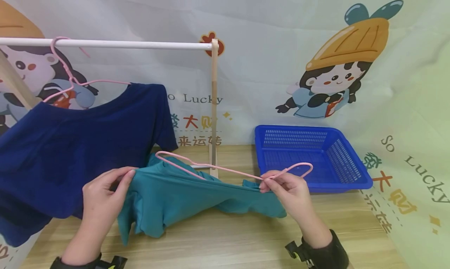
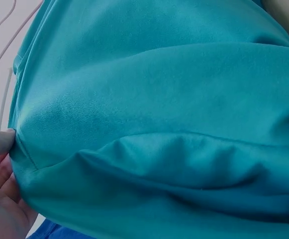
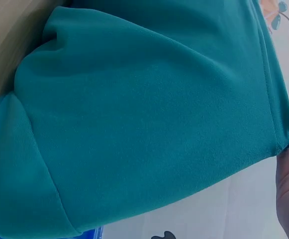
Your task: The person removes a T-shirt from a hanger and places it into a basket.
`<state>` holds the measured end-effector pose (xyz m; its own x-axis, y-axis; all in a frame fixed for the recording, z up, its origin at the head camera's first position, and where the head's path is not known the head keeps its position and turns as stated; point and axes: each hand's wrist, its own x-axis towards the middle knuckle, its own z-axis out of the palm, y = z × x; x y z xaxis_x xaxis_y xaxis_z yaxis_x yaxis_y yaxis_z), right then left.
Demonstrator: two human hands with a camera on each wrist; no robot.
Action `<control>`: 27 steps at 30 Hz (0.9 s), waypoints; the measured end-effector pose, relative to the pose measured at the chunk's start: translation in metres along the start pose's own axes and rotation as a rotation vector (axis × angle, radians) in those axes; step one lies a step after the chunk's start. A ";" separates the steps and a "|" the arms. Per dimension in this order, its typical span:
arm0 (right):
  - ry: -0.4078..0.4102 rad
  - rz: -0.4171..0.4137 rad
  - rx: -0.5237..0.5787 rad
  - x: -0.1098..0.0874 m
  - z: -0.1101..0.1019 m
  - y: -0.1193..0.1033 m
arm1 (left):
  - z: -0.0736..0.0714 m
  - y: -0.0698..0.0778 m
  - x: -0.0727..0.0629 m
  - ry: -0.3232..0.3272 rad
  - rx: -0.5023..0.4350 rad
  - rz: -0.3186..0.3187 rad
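The left hand (image 1: 105,192) pinches the edge of a teal shirt (image 1: 183,198), the right hand (image 1: 289,187) grips that edge together with a pink hanger (image 1: 228,169), the shirt stretched between them over the table (image 1: 225,243); beyond, a navy shirt (image 1: 102,147) hangs left from a white rail (image 1: 147,45), a blue basket (image 1: 299,128) right
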<state>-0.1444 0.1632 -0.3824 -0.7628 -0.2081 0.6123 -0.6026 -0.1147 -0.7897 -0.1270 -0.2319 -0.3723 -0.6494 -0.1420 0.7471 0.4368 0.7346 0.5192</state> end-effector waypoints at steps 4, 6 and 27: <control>-0.025 0.004 0.010 0.002 0.003 -0.001 | 0.001 0.000 -0.001 -0.035 0.002 -0.030; -0.031 -0.010 0.019 0.003 0.004 -0.001 | 0.002 0.000 -0.002 -0.081 0.004 -0.037; -0.110 0.042 -0.087 -0.001 0.014 0.009 | 0.013 0.059 0.002 -0.418 0.007 0.212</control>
<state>-0.1457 0.1489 -0.3907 -0.7602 -0.3164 0.5675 -0.5928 -0.0198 -0.8051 -0.1104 -0.1803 -0.3456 -0.7420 0.2900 0.6044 0.5836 0.7231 0.3695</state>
